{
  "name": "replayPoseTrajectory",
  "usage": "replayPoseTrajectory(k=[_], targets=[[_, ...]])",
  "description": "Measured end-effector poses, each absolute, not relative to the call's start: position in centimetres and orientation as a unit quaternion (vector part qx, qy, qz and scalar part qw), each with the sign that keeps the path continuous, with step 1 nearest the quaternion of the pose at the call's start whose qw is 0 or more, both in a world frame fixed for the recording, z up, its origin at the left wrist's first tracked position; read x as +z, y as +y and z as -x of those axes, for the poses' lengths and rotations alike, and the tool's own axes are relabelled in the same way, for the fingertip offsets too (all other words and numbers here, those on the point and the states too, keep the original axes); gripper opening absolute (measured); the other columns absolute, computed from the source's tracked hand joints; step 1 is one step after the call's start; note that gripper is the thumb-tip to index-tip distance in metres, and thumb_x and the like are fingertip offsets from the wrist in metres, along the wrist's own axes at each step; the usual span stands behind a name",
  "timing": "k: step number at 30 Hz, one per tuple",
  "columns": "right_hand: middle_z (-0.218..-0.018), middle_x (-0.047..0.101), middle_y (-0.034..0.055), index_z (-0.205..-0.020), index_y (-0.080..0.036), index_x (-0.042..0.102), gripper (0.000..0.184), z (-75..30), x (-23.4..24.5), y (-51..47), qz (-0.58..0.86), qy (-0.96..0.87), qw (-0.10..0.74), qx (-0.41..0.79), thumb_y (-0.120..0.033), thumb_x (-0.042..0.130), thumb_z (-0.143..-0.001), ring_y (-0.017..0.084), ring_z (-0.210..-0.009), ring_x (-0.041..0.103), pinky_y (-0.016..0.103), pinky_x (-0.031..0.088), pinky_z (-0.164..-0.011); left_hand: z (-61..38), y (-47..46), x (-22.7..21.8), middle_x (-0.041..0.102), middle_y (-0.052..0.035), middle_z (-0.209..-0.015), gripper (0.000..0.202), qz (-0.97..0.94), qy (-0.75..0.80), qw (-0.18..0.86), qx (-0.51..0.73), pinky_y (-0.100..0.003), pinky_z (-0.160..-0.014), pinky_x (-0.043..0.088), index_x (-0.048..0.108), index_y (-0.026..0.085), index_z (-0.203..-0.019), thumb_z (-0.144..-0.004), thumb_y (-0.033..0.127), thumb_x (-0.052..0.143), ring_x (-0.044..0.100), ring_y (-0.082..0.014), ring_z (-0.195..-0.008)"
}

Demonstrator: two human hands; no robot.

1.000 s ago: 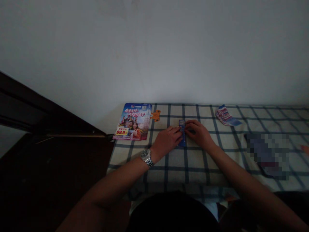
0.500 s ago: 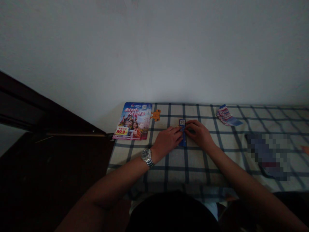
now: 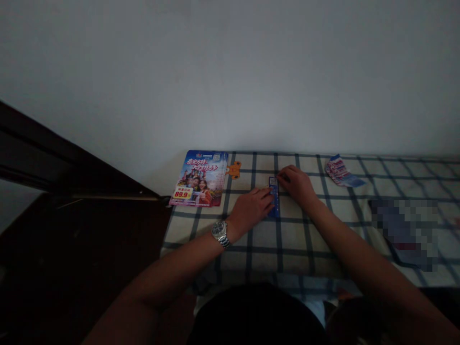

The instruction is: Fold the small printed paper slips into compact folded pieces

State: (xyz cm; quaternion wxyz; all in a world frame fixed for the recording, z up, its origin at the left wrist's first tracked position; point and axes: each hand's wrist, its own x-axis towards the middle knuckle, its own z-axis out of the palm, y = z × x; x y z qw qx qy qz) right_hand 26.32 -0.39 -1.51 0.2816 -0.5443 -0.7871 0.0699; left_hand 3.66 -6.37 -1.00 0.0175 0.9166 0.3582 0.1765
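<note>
A narrow folded blue leaflet [image 3: 276, 203] with a QR code at its top lies on the checked cloth, partly hidden by fingers. My left hand [image 3: 253, 208], with a metal watch on its wrist, rests on it, fingers stretched out and lying flat on its left side. At the strip's upper right corner is my right hand [image 3: 296, 184], thumb and forefinger pinched together on the edge. To the left lies a stack of leaflets [image 3: 199, 179] with a printed castle and people. Several folded leaflets [image 3: 339, 171] lie in an overlapping pile at the right.
An orange bear-shaped piece [image 3: 234, 170] lies beside the stack. A dark flat object [image 3: 404, 235], blurred by pixelation, is at the right. The checked tablecloth [image 3: 244, 261] reaches to the white wall behind. Part of another hand shows faintly at the right edge.
My right hand has moved up along the folded leaflet to its top corner, and its fingers have drawn together. My left hand stays on the leaflet. The view has shifted slightly.
</note>
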Motion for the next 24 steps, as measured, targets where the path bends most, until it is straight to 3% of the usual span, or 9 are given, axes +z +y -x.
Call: replayPoseTrajectory(k=[13,19,24], targets=[[-0.095,0.07,0.0064,-0.097,-0.021,0.072,0.009,-27.3,-1.0,-1.3,0.538,-0.776,0.309,0.114,-0.026,0.065,-0.095,0.022,-0.08,0.067,0.036,0.054,-0.076,-3.5,-6.4,-1.0,0.063,-0.0051,-0.142,0.025,-0.913,0.364,0.025,0.182,-0.036,-0.087,0.058,0.069,0.021,-0.122,-0.105,0.035,0.059,0.063,-0.0233,-0.118],[-0.104,0.072,0.0084,-0.096,-0.023,0.073,0.007,-27.4,-1.6,-3.1,0.493,-0.805,0.305,0.124,-0.027,0.067,-0.095,0.026,-0.098,0.069,0.042,0.055,-0.088,-3.5,-6.3,-1.1,0.063,-0.0061,-0.143,0.028,-0.914,0.362,0.028,0.182,-0.037,-0.089,0.058,0.068,0.022,-0.126,-0.105,0.036,0.059,0.063,-0.0237,-0.118],[-0.105,0.072,0.0092,-0.095,-0.023,0.074,0.007,-27.3,-2.3,-3.3,0.491,-0.81,0.301,0.109,-0.028,0.069,-0.094,0.028,-0.101,0.067,0.045,0.054,-0.092,-3.5,-6.3,-1.0,0.063,-0.0066,-0.143,0.028,-0.915,0.36,0.03,0.18,-0.036,-0.088,0.058,0.069,0.021,-0.126,-0.105,0.036,0.058,0.063,-0.0239,-0.117]])
